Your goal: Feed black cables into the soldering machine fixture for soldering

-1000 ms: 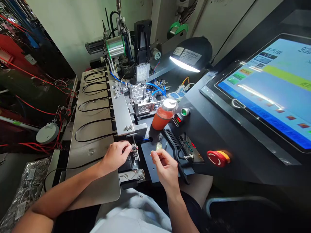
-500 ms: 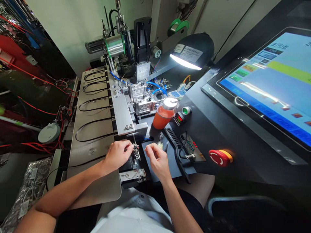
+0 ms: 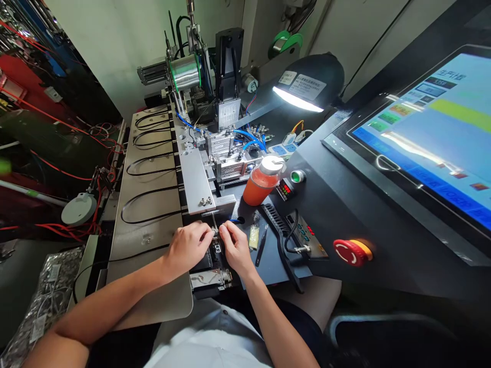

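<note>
Close together over the small metal jig [image 3: 215,249], left hand [image 3: 187,248] and right hand [image 3: 236,249] with fingers pinched narrow on something too small to tell, tweezers [image 3: 261,245] just right, orange bottle [image 3: 262,183] beyond, cable tray [image 3: 153,240] left.

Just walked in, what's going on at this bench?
A person is working with both hands at a small metal fixture at the front of an automated wire-handling machine. The left hand and right hand meet above it; whatever they hold is too small to make out. Black cables lie looped on the steel tray beside them.
</note>
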The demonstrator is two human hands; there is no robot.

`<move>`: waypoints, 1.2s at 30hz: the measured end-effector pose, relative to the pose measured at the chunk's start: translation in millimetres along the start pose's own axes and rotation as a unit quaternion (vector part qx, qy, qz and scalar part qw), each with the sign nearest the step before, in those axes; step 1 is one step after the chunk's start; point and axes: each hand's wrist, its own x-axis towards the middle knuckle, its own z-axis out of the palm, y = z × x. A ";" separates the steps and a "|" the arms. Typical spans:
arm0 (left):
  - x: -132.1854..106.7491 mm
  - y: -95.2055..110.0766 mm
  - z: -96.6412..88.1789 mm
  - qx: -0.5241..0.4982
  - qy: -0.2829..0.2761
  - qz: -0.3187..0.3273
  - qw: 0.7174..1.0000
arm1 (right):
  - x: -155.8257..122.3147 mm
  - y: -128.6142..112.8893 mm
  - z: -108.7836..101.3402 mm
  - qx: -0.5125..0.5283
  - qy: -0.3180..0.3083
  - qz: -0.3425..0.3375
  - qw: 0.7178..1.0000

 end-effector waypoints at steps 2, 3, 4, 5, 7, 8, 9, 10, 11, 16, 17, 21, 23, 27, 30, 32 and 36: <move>-4.2 -4.2 1.4 0.015 0.049 0.052 0.997 | -0.6 0.8 0.7 0.004 0.003 0.000 1.000; -6.2 -6.3 1.4 0.018 0.069 0.083 0.994 | -0.7 0.8 0.9 0.004 0.004 0.001 1.000; -7.8 -8.1 0.9 0.023 0.083 0.115 0.990 | -0.8 0.6 1.1 0.003 0.005 0.001 1.000; -9.1 -9.4 -0.1 0.032 0.093 0.143 0.985 | -0.8 0.2 1.2 0.002 0.005 0.000 1.000; -10.6 -10.5 -3.0 0.067 0.107 0.190 0.974 | -0.9 -0.7 1.2 0.002 0.004 0.000 1.000; -10.8 -10.2 -4.7 0.090 0.114 0.211 0.967 | -1.0 -1.2 1.2 0.003 0.004 0.000 1.000; -10.7 -9.5 -6.3 0.116 0.120 0.233 0.958 | -1.2 -1.5 1.2 0.006 0.003 0.002 1.000; -10.2 -8.5 -7.6 0.142 0.126 0.257 0.948 | -1.5 -1.6 1.2 0.008 0.004 0.003 1.000; -9.6 -7.4 -8.7 0.166 0.130 0.281 0.936 | -1.8 -1.6 1.3 0.011 0.006 0.005 1.000; -5.1 -4.8 -9.2 0.236 0.121 0.344 0.901 | -3.0 2.3 4.1 0.028 0.011 0.020 0.999; -4.7 -5.1 -9.0 0.240 0.116 0.346 0.899 | -3.1 3.4 4.5 0.030 0.011 0.022 0.999; -6.3 -8.9 -11.9 0.203 0.090 0.306 0.926 | -4.3 5.1 -0.6 0.006 0.013 0.016 1.000; -8.2 -11.8 -15.3 0.146 0.068 0.240 0.957 | -5.9 2.8 -7.9 -0.047 0.021 -0.008 0.999; -9.5 -17.5 -20.3 0.088 0.015 0.153 0.984 | -10.4 -6.8 -20.7 -0.195 0.021 -0.139 0.971; -8.4 -18.7 -20.2 0.101 -0.002 0.147 0.984 | -12.7 -11.1 -20.4 -0.258 -0.001 -0.209 0.943; -8.0 -18.1 -20.1 0.109 -0.002 0.146 0.983 | -12.9 -11.4 -18.0 -0.273 0.006 -0.219 0.937; -8.4 -18.0 -21.8 0.112 -0.006 0.148 0.983 | -12.7 -15.5 -20.8 -0.268 0.050 -0.220 0.937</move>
